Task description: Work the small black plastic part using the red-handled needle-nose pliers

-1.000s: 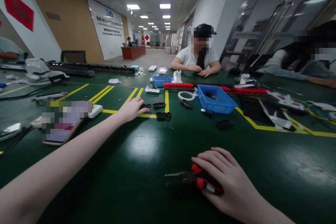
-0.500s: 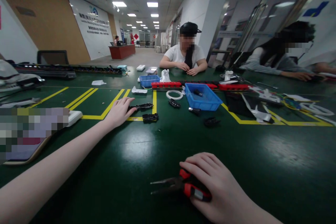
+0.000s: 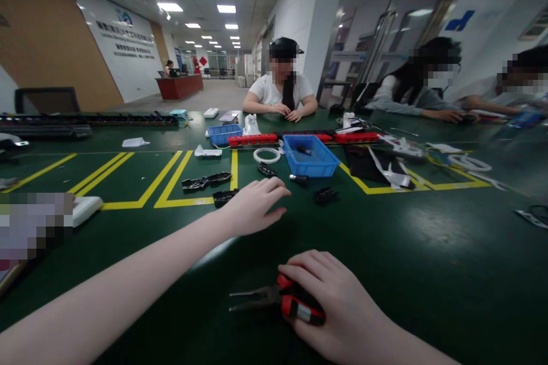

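My right hand [image 3: 329,291] is wrapped round the red and black handles of long-nose pliers [image 3: 269,299], low over the green table, their jaws parted and pointing left. My left hand [image 3: 261,205] reaches over the middle of the table, fingers apart, holding nothing. Its wrist partly covers a short black plastic part [image 3: 223,197]. Behind it lie a long black plastic part [image 3: 206,181] and a smaller black piece [image 3: 267,169]. To the right of my left fingertips are a black cylindrical piece with a shiny end [image 3: 298,179] and another dark part [image 3: 326,195].
A blue bin [image 3: 311,168] with a black item inside stands beyond my hands, beside a white ring-shaped roll [image 3: 266,155]. Red strips [image 3: 252,140] run behind it. A phone-like device [image 3: 34,228] lies at left. Co-workers sit across the table and at right.
My left hand has left the long black part and moved right across the table. The view has turned to the right. The pliers stay in my right hand.
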A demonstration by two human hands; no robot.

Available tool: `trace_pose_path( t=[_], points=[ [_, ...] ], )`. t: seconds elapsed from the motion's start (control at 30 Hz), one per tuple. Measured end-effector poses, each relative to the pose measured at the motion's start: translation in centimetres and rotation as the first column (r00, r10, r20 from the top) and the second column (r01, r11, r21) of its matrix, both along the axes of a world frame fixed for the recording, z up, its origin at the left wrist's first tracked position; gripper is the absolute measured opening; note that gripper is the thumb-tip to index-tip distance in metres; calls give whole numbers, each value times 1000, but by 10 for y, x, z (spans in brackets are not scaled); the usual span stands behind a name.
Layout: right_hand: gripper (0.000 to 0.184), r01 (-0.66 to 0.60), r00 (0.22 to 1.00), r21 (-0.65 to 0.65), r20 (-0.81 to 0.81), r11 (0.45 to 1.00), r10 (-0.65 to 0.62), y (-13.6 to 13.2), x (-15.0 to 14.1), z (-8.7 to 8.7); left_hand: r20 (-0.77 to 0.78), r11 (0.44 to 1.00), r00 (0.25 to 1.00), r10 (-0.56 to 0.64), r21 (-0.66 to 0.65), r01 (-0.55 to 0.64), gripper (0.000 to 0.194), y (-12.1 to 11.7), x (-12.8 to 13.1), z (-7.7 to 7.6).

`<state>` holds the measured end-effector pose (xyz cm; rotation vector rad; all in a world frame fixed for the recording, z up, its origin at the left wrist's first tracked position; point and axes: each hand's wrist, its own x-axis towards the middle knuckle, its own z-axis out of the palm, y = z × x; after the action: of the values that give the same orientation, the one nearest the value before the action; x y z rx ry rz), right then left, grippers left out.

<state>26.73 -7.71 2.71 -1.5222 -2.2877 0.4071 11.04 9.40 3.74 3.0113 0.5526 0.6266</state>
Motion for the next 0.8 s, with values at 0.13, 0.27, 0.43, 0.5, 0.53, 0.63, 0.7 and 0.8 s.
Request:
trace_pose_path(
  t=[0.13,0.27,0.43,0.5,0.53,0.63,0.7,0.8],
  points=[
    [42,7,999,-56,35,998,-5,-2,-1,5,-58,997,996,-72,-19,71,44,7,59,-19],
    [41,-17,998,-67,55,998,20,-3,1,4,-103,995,990,-94,-55,88,54,16,105,-33],
    [41,-48,998,-59,49,997,51,-5,2,2,-85,986,987,-133,-108,124,45,20,118,-41],
    [41,-45,998,-58,49,997,48,-5,2,1,-86,985,987,-136,-114,126,41,17,111,-40],
    [41,-43,998,-62,47,997,46,-5,3,0,-86,985,986,-141,-117,130,39,15,105,-38],
    [44,-44,998,-79,45,996,48,-5,3,0,-80,979,983,-164,-138,152,37,5,82,-33],
    [47,-49,997,-89,60,995,54,-5,3,1,-76,974,983,-169,-163,155,35,-5,63,-29],
    [48,-45,994,-88,92,995,53,-5,3,4,-61,964,979,-195,-198,179,36,-20,28,-25]
  ],
)
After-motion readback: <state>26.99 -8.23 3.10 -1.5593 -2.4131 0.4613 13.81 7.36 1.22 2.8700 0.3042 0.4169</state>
